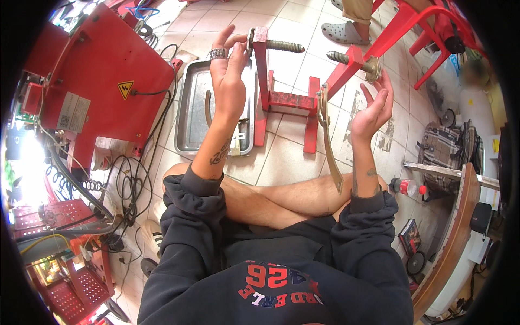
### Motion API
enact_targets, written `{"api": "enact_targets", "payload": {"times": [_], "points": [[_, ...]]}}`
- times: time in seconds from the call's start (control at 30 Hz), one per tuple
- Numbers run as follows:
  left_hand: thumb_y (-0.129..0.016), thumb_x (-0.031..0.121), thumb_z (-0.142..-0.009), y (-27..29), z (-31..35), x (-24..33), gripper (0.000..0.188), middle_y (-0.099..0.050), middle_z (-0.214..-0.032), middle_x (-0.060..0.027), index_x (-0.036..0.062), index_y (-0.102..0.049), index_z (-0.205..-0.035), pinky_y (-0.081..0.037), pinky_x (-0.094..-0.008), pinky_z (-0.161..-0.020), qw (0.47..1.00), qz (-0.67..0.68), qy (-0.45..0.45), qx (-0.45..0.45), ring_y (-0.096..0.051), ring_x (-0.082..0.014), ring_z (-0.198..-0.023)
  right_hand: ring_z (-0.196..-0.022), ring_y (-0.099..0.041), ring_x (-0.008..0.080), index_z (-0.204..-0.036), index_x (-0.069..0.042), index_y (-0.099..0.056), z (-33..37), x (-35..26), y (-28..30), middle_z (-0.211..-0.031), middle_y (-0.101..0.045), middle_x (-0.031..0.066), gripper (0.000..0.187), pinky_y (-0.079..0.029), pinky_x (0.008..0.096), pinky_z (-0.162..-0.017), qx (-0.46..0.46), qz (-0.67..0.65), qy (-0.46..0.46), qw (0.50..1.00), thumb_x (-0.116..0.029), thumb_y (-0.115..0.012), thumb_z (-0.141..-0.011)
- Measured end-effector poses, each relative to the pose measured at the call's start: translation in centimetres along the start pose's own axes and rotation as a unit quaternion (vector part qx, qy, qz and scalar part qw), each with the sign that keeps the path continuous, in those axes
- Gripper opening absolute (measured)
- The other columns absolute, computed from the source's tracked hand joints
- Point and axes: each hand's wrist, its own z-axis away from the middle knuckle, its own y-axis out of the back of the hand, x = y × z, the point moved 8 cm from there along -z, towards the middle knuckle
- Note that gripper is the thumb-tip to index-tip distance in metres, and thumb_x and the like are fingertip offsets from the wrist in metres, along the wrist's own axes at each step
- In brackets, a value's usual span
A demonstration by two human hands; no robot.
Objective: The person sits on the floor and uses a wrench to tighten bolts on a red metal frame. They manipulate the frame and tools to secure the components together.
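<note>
In front of my crossed legs stands a red metal frame (292,103) with two uprights. A threaded bolt (284,46) runs through the left upright; another threaded bolt (337,57) points inward from the right one. My left hand (225,81), with a ring on it, is raised beside a dark disc (250,40) at the left bolt's outer end. Its fingers are spread, some reaching the disc. Against the rim of a brass-coloured disc (372,69) rest the extended fingers of my right hand (371,116), its thumb apart. A curved metal strip (330,146) hangs from the frame.
Beneath my left forearm lies a metal tray (184,108) holding metal parts. A red machine (116,59) and loose cables (130,184) occupy the left. A person's grey clog (344,33) and a red chair (433,27) are beyond. Rightward are a bottle (406,187) and plaid bag (439,146).
</note>
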Motion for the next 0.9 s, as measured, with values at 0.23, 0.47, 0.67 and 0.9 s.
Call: {"api": "enact_targets", "payload": {"times": [0.23, 0.47, 0.67, 0.9], "points": [[-0.043, 0.031, -0.106, -0.1, -0.2, -1.2, 0.043, -0.063, -0.098, -0.0068, -0.0053, -0.057, -0.124, -0.043, -0.0253, -0.080, 0.996, -0.075, -0.052, 0.022, -0.052, -0.0099, -0.084, -0.121, -0.056, 0.0239, -0.135, 0.003, -0.053, -2.3, -0.2, -0.8, -0.135, -0.054, 0.0156, 0.061, -0.053, 0.0385, -0.094, -0.070, -0.025, 0.008, 0.997, -0.044, -0.026, -0.106], [-0.039, 0.051, -0.104, 2.1, -0.3, -0.2, 0.070, -0.072, -0.091, -0.0175, -0.0106, -0.071, -0.099, -0.049, -0.0324, -0.083, 0.955, -0.289, 0.037, 0.048, -0.064, -0.0201, -0.088, -0.106, -0.064, 0.0266, -0.102, 0.001, -0.056, -0.4, 0.4, 1.9, -0.109, -0.065, 0.0201, 0.038, -0.053, 0.0393, -0.089, 0.084, -0.043, -0.016, 0.995, -0.031, -0.035, -0.102], [-0.039, 0.043, -0.105, 2.0, -0.4, 0.9, 0.058, -0.071, -0.102, -0.0152, -0.0063, -0.070, -0.110, -0.047, -0.0310, -0.086, 0.981, -0.184, 0.053, 0.035, -0.061, -0.0162, -0.094, -0.116, -0.059, 0.0274, -0.124, 0.002, -0.052, -0.3, 0.3, 0.9, -0.124, -0.059, 0.0200, 0.041, -0.047, 0.0410, -0.099, 0.039, -0.005, -0.050, 0.998, -0.031, -0.036, -0.104], [-0.034, 0.051, -0.105, 1.4, -0.8, -1.1, 0.069, -0.059, -0.103, -0.0144, -0.0101, -0.065, -0.114, -0.042, -0.0344, -0.090, 0.975, -0.218, 0.025, 0.031, -0.056, -0.0234, -0.096, -0.122, -0.054, 0.0287, -0.131, 0.001, -0.046, -1.4, -0.4, 0.2, -0.133, -0.053, 0.0209, 0.049, -0.039, 0.0425, -0.106, 0.023, -0.154, 0.002, 0.988, -0.037, -0.035, -0.103]]}}
